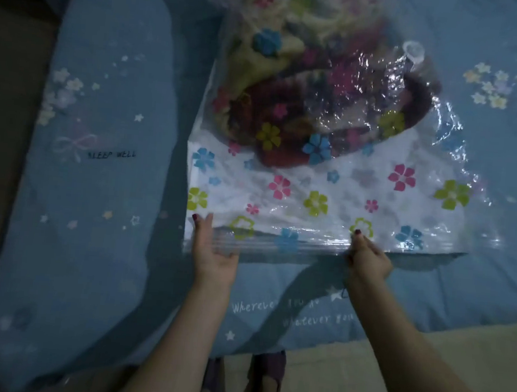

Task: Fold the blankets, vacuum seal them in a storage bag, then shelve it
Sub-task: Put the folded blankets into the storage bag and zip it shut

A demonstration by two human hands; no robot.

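Note:
A clear plastic storage bag (322, 198) printed with coloured flowers lies on the blue bed. Folded blankets (308, 106) in cream, dark red and brown fill its far part. A round valve (414, 51) sits on top near the far right. My left hand (215, 248) pinches the bag's near zip edge at its left end, thumb on top and fingers underneath. My right hand (367, 258) pinches the same edge further right, thumb on top. The zip strip (283, 249) runs between them, lifted a little off the bed.
The blue bedsheet (430, 292) with star and flower prints covers the bed. A blue pillow (91, 162) reading "SLEEP WELL" lies to the left. Beige floor (344, 375) and my feet (247, 379) show below the bed's near edge.

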